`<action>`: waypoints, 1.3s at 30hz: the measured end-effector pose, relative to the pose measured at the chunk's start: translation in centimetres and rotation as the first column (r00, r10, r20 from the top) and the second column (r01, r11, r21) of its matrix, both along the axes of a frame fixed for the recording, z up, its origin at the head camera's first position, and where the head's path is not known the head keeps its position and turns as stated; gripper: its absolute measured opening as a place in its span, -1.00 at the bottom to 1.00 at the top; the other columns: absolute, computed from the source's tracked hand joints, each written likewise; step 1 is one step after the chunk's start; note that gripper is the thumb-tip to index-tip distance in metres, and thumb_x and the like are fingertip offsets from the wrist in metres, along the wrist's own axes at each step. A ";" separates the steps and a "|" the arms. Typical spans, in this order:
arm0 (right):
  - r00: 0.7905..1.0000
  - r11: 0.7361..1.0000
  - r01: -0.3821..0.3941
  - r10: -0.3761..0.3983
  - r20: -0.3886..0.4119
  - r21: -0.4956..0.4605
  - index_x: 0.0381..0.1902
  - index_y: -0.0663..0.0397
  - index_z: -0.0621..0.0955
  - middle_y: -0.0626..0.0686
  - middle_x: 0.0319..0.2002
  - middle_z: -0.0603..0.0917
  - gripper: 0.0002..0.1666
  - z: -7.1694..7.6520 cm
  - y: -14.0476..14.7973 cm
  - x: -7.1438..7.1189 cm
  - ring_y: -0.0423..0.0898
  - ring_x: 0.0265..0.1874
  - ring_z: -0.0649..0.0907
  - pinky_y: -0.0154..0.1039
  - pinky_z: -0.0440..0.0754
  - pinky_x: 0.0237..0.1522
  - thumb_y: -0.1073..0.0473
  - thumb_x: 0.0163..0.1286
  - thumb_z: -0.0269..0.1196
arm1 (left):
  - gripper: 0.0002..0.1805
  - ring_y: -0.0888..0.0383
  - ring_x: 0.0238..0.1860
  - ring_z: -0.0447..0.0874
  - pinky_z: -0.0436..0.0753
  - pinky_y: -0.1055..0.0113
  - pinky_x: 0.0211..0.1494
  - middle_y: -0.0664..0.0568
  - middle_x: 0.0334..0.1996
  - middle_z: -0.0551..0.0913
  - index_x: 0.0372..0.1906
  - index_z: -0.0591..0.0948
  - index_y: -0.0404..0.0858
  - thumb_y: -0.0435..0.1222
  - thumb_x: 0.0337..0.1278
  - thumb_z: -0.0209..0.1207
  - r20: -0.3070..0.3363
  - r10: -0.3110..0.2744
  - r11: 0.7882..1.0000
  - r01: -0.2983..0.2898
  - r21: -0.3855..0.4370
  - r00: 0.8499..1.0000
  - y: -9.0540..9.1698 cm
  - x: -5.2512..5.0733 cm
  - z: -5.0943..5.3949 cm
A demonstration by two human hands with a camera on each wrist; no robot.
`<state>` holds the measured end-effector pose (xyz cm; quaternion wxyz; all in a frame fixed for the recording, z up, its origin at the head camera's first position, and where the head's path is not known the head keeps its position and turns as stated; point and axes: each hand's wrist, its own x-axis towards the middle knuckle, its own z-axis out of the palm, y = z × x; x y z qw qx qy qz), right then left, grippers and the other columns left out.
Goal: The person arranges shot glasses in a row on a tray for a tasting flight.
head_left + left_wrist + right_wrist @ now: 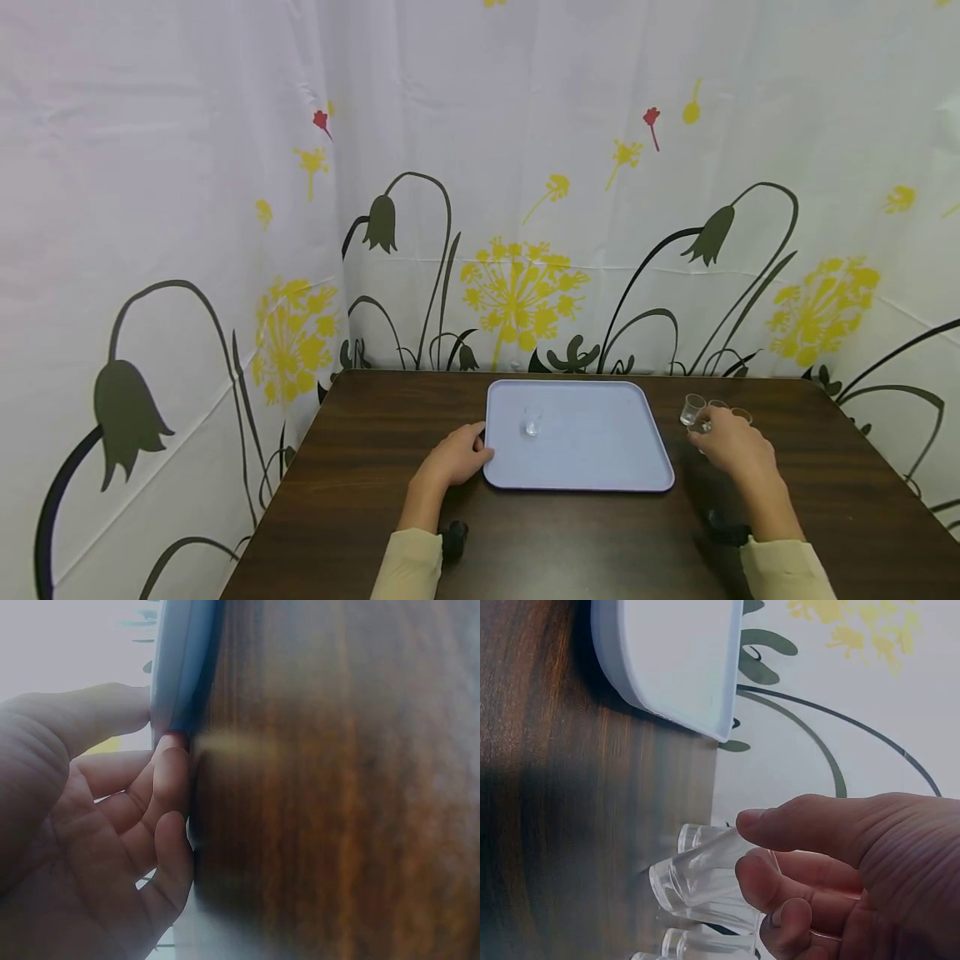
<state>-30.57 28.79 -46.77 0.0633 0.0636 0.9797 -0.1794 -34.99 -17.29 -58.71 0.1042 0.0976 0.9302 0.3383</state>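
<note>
A pale blue-grey rectangular tray (600, 437) lies on the table. My left hand (454, 457) holds its left edge, thumb on the rim and fingertips at the underside, as the left wrist view shows. One small clear shot glass (532, 425) stands on the left part of the tray. To the right of the tray, my right hand (737, 446) pinches another shot glass (701, 874) by its rim between thumb and fingers. That glass is tilted, its base towards the tray side. Several more shot glasses (693, 408) are grouped close around it, partly hidden by the hand.
The dark wood-grain table (555, 550) reaches back to a white curtain (525, 125) printed with flowers. A further shot glass (705, 943) stands right beside the pinched one. Dark straps or devices (453, 540) sit at both wrists.
</note>
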 end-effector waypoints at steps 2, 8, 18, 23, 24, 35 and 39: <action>1.000 1.000 -0.004 0.004 -0.013 -0.003 0.29 0.34 0.56 0.44 0.03 0.71 -0.41 0.2 -0.1 0.1 0.37 -0.13 0.71 0.35 0.63 -0.15 0.03 0.48 0.33 | -0.54 0.16 -0.37 0.51 0.47 0.23 -0.28 0.12 -0.32 0.57 0.31 0.56 -0.16 -0.07 0.45 0.27 -0.005 -0.005 1.000 0.005 -0.008 1.000 0.2 0.2 0.6; 1.000 1.000 -0.012 0.012 -0.027 -0.002 0.34 0.36 0.55 0.45 0.11 0.70 -0.35 0.8 -0.8 0.4 0.43 -0.02 0.71 0.41 0.63 -0.07 0.00 0.49 0.30 | -0.53 0.18 -0.39 0.47 0.45 0.24 -0.30 0.11 -0.35 0.54 0.30 0.55 -0.23 -0.09 0.47 0.25 -0.032 -0.042 0.999 0.042 -0.008 0.999 0.4 0.8 1.6; 0.994 1.000 -0.012 0.010 -0.110 -0.018 0.33 0.21 0.60 0.41 0.06 0.73 -0.39 0.8 -2.1 0.1 0.31 -0.17 0.73 0.24 0.62 -0.28 -0.07 0.50 0.27 | -0.47 0.12 -0.37 0.47 0.46 0.20 -0.25 0.03 -0.34 0.54 0.36 0.53 -0.39 -0.18 0.47 0.26 -0.042 -0.027 0.999 0.029 0.026 0.999 0.8 3.1 4.5; 0.985 0.999 -0.025 0.020 -0.169 -0.025 0.29 0.17 0.65 0.31 0.03 0.79 -0.44 0.5 -3.3 -0.1 0.28 -0.15 0.77 0.22 0.63 -0.31 -0.08 0.51 0.27 | -0.49 0.13 -0.37 0.45 0.45 0.20 -0.23 0.05 -0.34 0.53 0.37 0.54 -0.35 -0.14 0.51 0.23 -0.070 -0.032 0.999 0.034 0.034 0.997 0.6 3.2 4.6; 0.984 0.999 -0.026 0.020 -0.179 -0.030 0.29 0.17 0.65 0.29 0.02 0.81 -0.44 0.5 -3.5 -0.1 0.27 -0.15 0.77 0.22 0.63 -0.31 -0.08 0.51 0.27 | -0.50 0.13 -0.38 0.45 0.44 0.19 -0.24 0.06 -0.35 0.53 0.35 0.55 -0.32 -0.12 0.52 0.23 -0.072 -0.035 0.999 0.038 0.038 0.997 0.6 3.0 4.5; 0.975 0.995 -0.082 0.067 -0.214 -0.063 0.24 0.18 0.70 0.17 -0.12 0.84 -0.40 0.2 -7.9 -0.7 0.02 -0.32 0.73 0.04 0.59 -0.36 -0.15 0.48 0.36 | -0.54 0.15 -0.42 0.45 0.42 0.21 -0.34 0.09 -0.39 0.52 0.30 0.55 -0.25 -0.10 0.49 0.25 -0.024 -0.024 1.000 0.024 0.000 0.999 0.5 0.9 1.4; 0.968 0.990 -0.129 0.112 -0.226 -0.064 0.21 0.17 0.72 0.15 -0.13 0.86 -0.41 0.1 -9.5 -0.9 -0.03 -0.35 0.74 -0.06 0.61 -0.41 -0.15 0.46 0.39 | -0.59 0.16 -0.47 0.48 0.43 0.24 -0.39 0.13 -0.42 0.54 0.25 0.56 -0.18 -0.10 0.45 0.27 -0.022 -0.001 0.999 0.000 -0.032 1.000 0.6 0.5 0.8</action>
